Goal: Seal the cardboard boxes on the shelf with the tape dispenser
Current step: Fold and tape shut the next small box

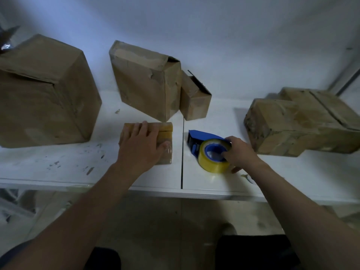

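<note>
Starting at nine o'clock on the white shelf (58, 164): a large cardboard box (44, 94), top flap gaping a little. Toward eleven, a tall cardboard box (144, 82) with a torn corner, touching a small open box (194, 100) on its three o'clock side. Near centre, left grip (140, 147) laid flat, fingers straight, pressing down on a small flat box (165, 130) and clasping nothing. Just beside, across the shelf seam, right grip (239, 152) wrapped round the blue tape dispenser (202, 137), one fingertip hooked into the core of the yellow roll (213, 166). At three o'clock, a pair of worn boxes (282, 129), touching. Likely hazards: a spinning roll and a dropped dispenser, from lifting by the roll instead of the handle; a sliding box and a crooked, wrinkled seal, from too little downward pressure against the tape's pull.
</note>
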The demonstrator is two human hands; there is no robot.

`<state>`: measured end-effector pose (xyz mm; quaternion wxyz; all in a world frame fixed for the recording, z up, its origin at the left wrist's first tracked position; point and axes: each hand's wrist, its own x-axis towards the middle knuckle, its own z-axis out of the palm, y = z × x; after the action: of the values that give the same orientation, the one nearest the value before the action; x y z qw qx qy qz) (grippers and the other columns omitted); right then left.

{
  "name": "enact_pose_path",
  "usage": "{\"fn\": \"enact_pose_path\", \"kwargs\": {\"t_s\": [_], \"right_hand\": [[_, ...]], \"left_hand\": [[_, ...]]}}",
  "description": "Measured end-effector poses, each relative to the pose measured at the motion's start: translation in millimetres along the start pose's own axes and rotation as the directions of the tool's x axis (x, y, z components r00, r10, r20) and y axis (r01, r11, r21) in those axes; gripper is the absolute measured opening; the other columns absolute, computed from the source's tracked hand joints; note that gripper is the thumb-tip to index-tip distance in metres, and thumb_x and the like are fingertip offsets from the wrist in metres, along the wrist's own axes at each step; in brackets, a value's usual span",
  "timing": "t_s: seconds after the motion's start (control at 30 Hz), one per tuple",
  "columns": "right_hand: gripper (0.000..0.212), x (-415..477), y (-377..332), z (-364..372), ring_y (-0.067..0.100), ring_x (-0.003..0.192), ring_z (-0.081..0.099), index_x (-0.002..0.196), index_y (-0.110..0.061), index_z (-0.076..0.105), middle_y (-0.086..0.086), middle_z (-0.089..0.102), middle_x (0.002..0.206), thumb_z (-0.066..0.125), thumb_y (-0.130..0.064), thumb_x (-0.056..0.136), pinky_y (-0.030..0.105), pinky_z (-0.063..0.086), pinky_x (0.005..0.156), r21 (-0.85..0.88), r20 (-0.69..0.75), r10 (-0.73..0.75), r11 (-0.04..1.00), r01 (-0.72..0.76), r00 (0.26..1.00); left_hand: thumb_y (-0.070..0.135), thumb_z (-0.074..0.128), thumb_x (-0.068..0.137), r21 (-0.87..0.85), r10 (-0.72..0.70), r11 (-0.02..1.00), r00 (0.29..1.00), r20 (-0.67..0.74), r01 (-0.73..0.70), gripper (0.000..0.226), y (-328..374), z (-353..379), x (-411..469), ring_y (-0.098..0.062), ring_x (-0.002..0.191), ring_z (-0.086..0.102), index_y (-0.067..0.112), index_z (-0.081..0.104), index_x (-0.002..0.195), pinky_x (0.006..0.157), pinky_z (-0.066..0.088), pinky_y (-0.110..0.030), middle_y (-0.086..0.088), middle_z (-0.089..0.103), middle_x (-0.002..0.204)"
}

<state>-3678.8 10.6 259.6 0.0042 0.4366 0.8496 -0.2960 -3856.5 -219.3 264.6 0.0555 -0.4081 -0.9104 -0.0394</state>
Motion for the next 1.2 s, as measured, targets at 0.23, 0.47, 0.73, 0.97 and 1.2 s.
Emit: {"fn": "enact_pose_path", "kwargs": {"t_s": [0.23,0.47,0.73,0.97,1.2], "right_hand": [[0.045,3,-2,-2,0.033,0.073,0.07,0.107,-0.021,0.048,0.011,0.064,0.092,0.081,-0.015,0.078,0.05,0.062,0.058,0.205,-0.039,-0.013,0.979,0.02,0.999],[0.05,2,-17,-13,0.025,0.06,0.06,0.112,-0.02,0.044,0.009,0.067,0.087,0.081,-0.013,0.078,0.038,0.054,0.053,0.328,-0.095,-0.086,0.938,0.113,0.992],[0.069,-13,-61,-27,0.015,0.087,0.057,0.12,-0.033,0.043,0.0,0.044,0.117,0.081,-0.002,0.072,0.025,0.052,0.069,0.264,-0.438,-0.281,0.868,0.421,0.854],[0.06,-26,-92,-35,0.012,0.081,0.056,0.129,-0.031,0.051,0.002,0.04,0.118,0.075,-0.005,0.081,0.017,0.048,0.064,0.36,-0.416,-0.276,0.825,0.436,0.867],[0.058,-26,-113,-31,0.02,0.093,0.061,0.123,-0.038,0.053,0.003,0.049,0.12,0.075,-0.007,0.078,0.026,0.052,0.065,0.433,-0.405,-0.324,0.756,0.491,0.855]], "left_hand": [[0.069,0.022,0.096,-0.106,-0.119,0.987,0.991,0.058,0.125,0.068,8,-4,0,-0.036,0.152,0.009,0.033,0.026,0.154,0.122,0.011,-0.059,-0.009,0.011,0.167],[0.056,0.042,0.1,-0.275,-0.123,0.956,0.99,-0.066,0.101,0.046,6,-13,5,-0.031,0.153,0.003,0.036,0.055,0.139,0.12,0.017,-0.06,0.0,0.021,0.164],[0.044,0.036,0.105,-0.429,-0.117,0.899,0.993,-0.032,0.092,0.045,-3,-34,5,-0.026,0.154,0.005,0.028,0.052,0.143,0.123,0.002,-0.05,-0.002,0.031,0.162],[0.042,0.04,0.104,-0.62,-0.343,0.753,0.935,-0.086,0.22,0.04,-12,-56,5,-0.018,0.117,0.041,0.021,0.067,0.124,0.105,0.029,-0.035,-0.003,0.059,0.131],[0.049,0.037,0.103,-0.778,-0.364,0.58,0.931,0.02,0.243,0.033,-27,-71,15,-0.019,0.112,0.053,0.038,0.068,0.094,0.1,0.04,-0.038,0.006,0.064,0.108]]}}
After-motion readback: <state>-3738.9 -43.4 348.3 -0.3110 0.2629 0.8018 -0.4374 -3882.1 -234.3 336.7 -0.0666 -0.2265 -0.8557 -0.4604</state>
